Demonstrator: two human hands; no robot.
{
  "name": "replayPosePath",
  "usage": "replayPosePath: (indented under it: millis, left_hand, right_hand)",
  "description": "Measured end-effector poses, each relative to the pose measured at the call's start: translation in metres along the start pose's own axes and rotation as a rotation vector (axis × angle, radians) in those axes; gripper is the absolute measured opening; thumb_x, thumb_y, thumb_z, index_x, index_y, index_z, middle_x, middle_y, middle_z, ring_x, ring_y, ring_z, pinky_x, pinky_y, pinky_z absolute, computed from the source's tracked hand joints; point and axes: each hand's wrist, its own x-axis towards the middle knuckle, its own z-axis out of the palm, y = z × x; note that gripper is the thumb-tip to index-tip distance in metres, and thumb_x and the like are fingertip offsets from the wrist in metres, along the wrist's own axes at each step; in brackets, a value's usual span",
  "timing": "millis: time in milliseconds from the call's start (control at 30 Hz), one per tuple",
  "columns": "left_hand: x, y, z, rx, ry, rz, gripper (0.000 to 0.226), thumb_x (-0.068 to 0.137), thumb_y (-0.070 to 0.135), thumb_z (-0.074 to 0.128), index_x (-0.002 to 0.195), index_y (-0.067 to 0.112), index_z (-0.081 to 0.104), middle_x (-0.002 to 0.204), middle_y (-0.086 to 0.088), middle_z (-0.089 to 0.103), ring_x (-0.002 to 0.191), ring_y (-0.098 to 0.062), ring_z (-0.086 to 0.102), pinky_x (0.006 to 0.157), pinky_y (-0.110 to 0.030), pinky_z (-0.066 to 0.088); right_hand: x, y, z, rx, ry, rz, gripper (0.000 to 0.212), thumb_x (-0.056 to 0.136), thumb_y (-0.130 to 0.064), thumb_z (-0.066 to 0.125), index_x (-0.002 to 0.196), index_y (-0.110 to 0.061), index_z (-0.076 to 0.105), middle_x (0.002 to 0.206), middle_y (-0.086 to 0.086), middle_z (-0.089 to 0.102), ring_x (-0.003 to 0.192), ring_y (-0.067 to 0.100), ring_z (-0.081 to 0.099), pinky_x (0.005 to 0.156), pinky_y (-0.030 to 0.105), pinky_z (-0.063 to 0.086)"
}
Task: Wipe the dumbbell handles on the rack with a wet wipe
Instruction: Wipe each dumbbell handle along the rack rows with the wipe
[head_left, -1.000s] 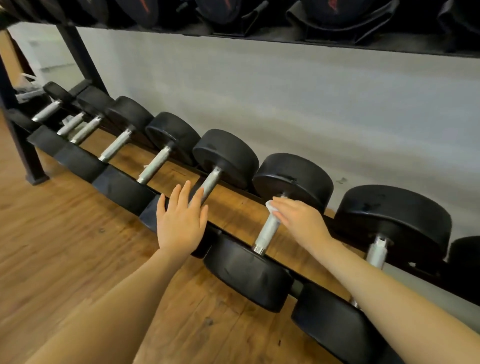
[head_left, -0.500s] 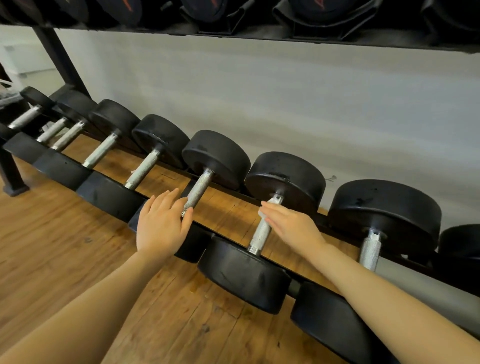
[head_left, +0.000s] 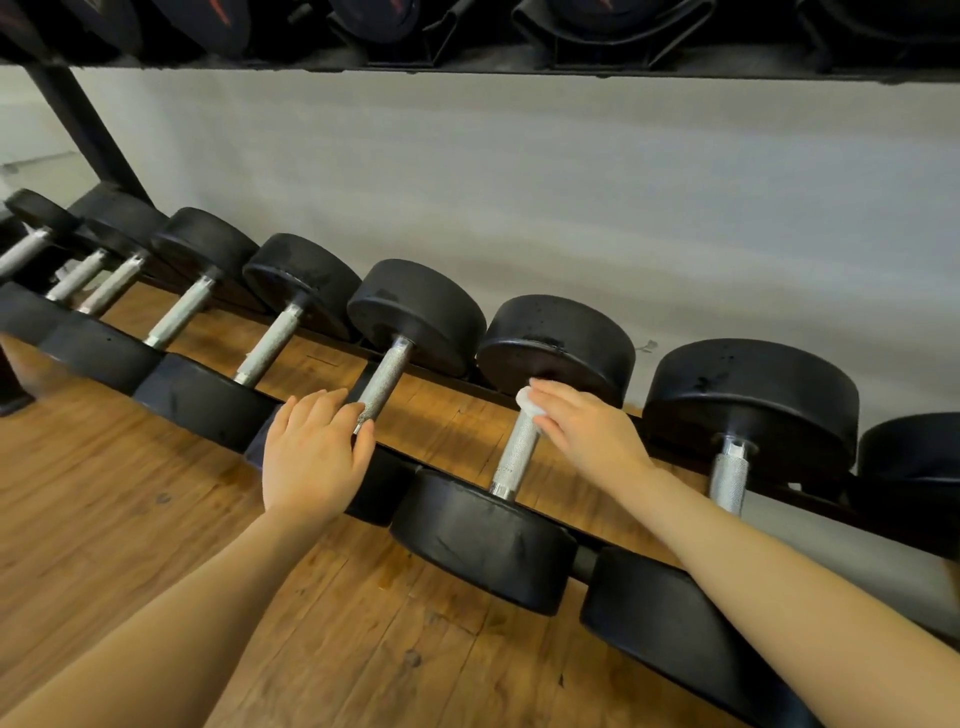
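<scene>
The wipe (head_left: 529, 402), a small white wad, sits at the far end of a knurled steel handle (head_left: 517, 451), right where the handle meets its back weight (head_left: 558, 343). The right hand (head_left: 587, 434) has it in its grip: fingers laid over the top of the handle and curled onto the wipe, pressing it against the metal, only a white corner showing past the fingertips. That dumbbell lies across the lower tier of the rack (head_left: 452, 387), its near weight (head_left: 483, 540) hanging over the front rail. Just to the left lies the next dumbbell, and the left hand (head_left: 311, 457) rests flat on its near weight with fingers straight and together, holding nothing; its fingertips touch the near end of that handle (head_left: 385, 376). More dumbbells run in a row to the left, each smaller than the last, and another one (head_left: 750, 410) stands to the right with a short handle. A black post (head_left: 85, 124) rises at the left to the upper tier (head_left: 467, 62), where more dark weights sit. Behind the rack is a pale grey wall (head_left: 519, 182); below it, a wooden plank floor (head_left: 156, 519).
</scene>
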Motion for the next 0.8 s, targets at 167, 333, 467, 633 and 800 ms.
replayPosePath:
  millis: [167, 333, 467, 633, 800]
  left_hand:
    - [-0.003, 0.000, 0.001, -0.024, 0.017, -0.007, 0.037, 0.100, 0.036, 0.048, 0.124, 0.016, 0.068, 0.138, -0.006, 0.059, 0.133, -0.027, 0.048, 0.116, -0.048, 0.027]
    - [-0.016, -0.003, 0.007, -0.024, 0.076, -0.003, 0.043, 0.102, 0.038, 0.040, 0.132, 0.015, 0.061, 0.149, -0.010, 0.048, 0.142, -0.029, 0.038, 0.117, -0.049, 0.026]
    - [-0.023, -0.005, 0.007, -0.020, 0.097, 0.025, 0.054, 0.097, 0.042, 0.032, 0.132, 0.014, 0.061, 0.148, -0.010, 0.048, 0.142, -0.030, 0.037, 0.114, -0.051, 0.031]
    - [-0.025, -0.004, 0.008, -0.022, 0.146, 0.039, 0.051, 0.096, 0.040, 0.035, 0.131, 0.013, 0.062, 0.144, -0.010, 0.052, 0.139, -0.031, 0.041, 0.111, -0.052, 0.034]
    - [-0.025, -0.004, 0.008, -0.017, 0.157, 0.040, 0.051, 0.095, 0.039, 0.036, 0.130, 0.013, 0.062, 0.143, -0.011, 0.054, 0.138, -0.032, 0.042, 0.110, -0.053, 0.035]
  right_hand:
    - [-0.004, -0.007, 0.006, 0.062, -0.071, -0.058, 0.044, 0.101, -0.031, 0.049, 0.143, -0.019, 0.047, 0.152, -0.004, 0.040, 0.106, 0.014, 0.066, 0.079, 0.028, 0.058]
    - [-0.010, -0.005, 0.005, 0.027, -0.009, -0.010, 0.050, 0.098, -0.032, 0.053, 0.144, -0.016, 0.044, 0.155, -0.001, 0.036, 0.093, 0.012, 0.067, 0.064, 0.021, 0.056]
    - [-0.014, -0.006, 0.010, -0.031, -0.074, -0.089, 0.058, 0.092, -0.021, 0.064, 0.145, -0.012, 0.042, 0.152, 0.005, 0.040, 0.078, 0.010, 0.068, 0.055, 0.017, 0.051]
    - [-0.008, -0.006, 0.003, 0.028, -0.070, -0.021, 0.058, 0.096, -0.012, 0.056, 0.150, -0.015, 0.034, 0.158, 0.000, 0.029, 0.090, 0.013, 0.066, 0.067, 0.028, 0.058]
    - [-0.011, -0.005, 0.011, -0.015, -0.084, -0.112, 0.057, 0.093, -0.014, 0.063, 0.146, -0.015, 0.040, 0.155, 0.001, 0.035, 0.085, 0.013, 0.068, 0.058, 0.026, 0.058]
